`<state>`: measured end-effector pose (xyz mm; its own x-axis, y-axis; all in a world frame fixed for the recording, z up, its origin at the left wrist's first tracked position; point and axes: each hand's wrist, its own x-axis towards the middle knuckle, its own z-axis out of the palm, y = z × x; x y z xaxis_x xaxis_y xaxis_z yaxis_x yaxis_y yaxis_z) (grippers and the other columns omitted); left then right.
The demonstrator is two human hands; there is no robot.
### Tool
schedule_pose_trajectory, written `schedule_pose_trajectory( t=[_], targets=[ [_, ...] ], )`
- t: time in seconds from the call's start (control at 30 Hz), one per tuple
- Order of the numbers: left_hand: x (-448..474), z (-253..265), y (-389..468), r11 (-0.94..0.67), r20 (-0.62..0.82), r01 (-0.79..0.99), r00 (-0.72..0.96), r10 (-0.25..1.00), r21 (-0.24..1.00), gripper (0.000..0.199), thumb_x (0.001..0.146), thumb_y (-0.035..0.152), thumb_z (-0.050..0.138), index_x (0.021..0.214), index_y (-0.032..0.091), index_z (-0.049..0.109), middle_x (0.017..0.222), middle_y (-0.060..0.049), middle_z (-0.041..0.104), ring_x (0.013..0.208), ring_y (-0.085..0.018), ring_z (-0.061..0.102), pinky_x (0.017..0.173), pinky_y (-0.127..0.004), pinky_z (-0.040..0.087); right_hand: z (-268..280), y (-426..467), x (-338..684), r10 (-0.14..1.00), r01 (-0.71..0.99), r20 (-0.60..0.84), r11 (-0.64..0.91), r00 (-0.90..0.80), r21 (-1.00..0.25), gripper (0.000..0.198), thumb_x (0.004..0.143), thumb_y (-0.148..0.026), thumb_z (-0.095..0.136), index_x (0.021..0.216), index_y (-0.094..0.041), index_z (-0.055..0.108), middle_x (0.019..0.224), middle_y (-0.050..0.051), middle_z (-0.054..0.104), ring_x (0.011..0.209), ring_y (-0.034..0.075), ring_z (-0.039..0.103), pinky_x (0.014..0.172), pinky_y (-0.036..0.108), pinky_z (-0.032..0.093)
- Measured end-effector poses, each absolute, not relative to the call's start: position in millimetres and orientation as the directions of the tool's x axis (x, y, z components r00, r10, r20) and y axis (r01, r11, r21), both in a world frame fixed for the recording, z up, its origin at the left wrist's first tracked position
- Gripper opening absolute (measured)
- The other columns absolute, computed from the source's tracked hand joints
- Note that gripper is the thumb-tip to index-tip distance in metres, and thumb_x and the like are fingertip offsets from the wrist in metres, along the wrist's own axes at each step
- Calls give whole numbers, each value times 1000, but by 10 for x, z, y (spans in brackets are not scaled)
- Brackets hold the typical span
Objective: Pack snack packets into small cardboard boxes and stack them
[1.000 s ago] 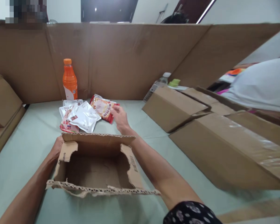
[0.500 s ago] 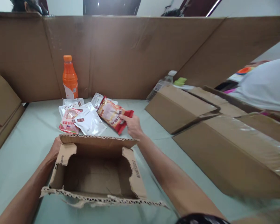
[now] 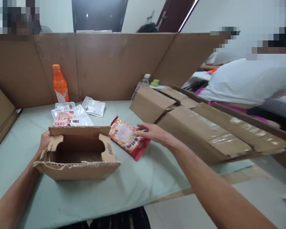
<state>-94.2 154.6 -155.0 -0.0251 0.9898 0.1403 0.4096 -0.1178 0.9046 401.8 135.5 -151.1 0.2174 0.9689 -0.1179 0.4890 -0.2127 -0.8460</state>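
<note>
Cardboard box (image 3: 85, 171) nearest, open top, torn rim = snag risk. L hand (image 3: 45, 140) at its L side, fingers mostly hidden, can't tell grip; if loose, box may slide when bumped. Red-ended snack pkt (image 3: 124, 135) just R of box; R hand (image 3: 150, 132) over its R end, fingertips slightly apart, can't tell if pinched; slick film could slip. Silver pouches (image 3: 82, 118) behind box, could scatter if box shoved. Orange-drink btl (image 3: 60, 83) upright beyond, could topple likewise.

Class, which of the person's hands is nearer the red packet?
Right. The right hand is over the right end of the red packet; the left hand is farther away, left of the cardboard box.
</note>
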Motion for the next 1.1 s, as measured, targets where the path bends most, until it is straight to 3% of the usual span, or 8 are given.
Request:
schedule_pose_trajectory(
  t=[0.23, 0.33, 0.43, 0.5, 0.7, 0.83, 0.97, 1.1],
  targets=[
    [-1118, -611, 983, -289, 375, 489, -86, 923, 823, 26, 88, 42, 73, 101, 20, 78, 103, -3, 79, 102, -23, 69, 97, -34, 53, -1515, 1526, 3643, 921, 497, -372, -272, -112, -824, 44, 45, -51, 88, 73, -18, 78, 77, 12, 78, 66, 28, 70, 62, 38, 55],
    [-996, -304, 580, -466, 430, 543, 203, 880, 698, 23, 91, 39, 71, 110, 27, 79, 116, -4, 79, 113, -24, 70, 101, -35, 54, -1476, 1366, 3549, 927, 507, -335, -210, -168, -836, 39, 53, -53, 84, 73, -19, 76, 77, 9, 78, 66, 25, 69, 60, 34, 54],
    [-754, -171, 314, -724, 341, 515, 650, 679, 459, 26, 96, 34, 64, 118, 28, 75, 125, -5, 77, 125, -27, 68, 112, -45, 51, -1311, 1218, 3559, 972, 570, -206, -108, -111, -815, 30, 59, -45, 83, 69, -20, 71, 70, 4, 73, 66, 21, 65, 61, 30, 50],
    [-619, -165, 260, -813, 254, 505, 778, 574, 291, 27, 96, 36, 64, 118, 25, 74, 122, -7, 78, 124, -29, 69, 118, -51, 46, -1143, 1116, 3596, 997, 638, -74, -33, -37, -770, 26, 64, -42, 81, 69, -20, 67, 68, 3, 69, 69, 21, 62, 63, 29, 47],
    [-543, -293, 320, -804, 195, 595, 789, 583, -3, 21, 97, 34, 57, 103, 21, 73, 93, -7, 77, 94, -28, 73, 116, -60, 40, -603, 792, 3402, 796, 540, 574, 403, 192, -739, 34, 81, -48, 73, 101, -22, 66, 97, 6, 74, 86, 25, 69, 77, 38, 56],
    [-530, -319, 206, -737, 168, 663, 748, 642, -133, 17, 92, 29, 58, 98, 18, 71, 85, -8, 73, 85, -29, 71, 112, -64, 41, -371, 741, 2838, 634, 397, 761, 669, 137, -628, 32, 87, -49, 73, 107, -27, 63, 109, 7, 73, 103, 26, 68, 88, 41, 57],
    [-508, -304, 39, -641, 189, 725, 686, 702, -251, 12, 90, 26, 61, 89, 17, 69, 89, -13, 75, 92, -34, 72, 112, -69, 39, -289, 758, 2252, 690, 357, 706, 708, -162, -610, 22, 87, -41, 71, 97, -25, 60, 88, 1, 70, 80, 19, 63, 71, 33, 53],
    [-569, -319, -58, -601, 178, 739, 664, 726, -306, 10, 86, 20, 64, 78, 17, 66, 79, -12, 73, 83, -33, 72, 106, -65, 47, -122, 648, 2062, 736, 603, 436, 676, -518, -424, 11, 86, -23, 70, 90, -20, 60, 79, 1, 68, 69, 15, 56, 66, 29, 40]
  ],
)
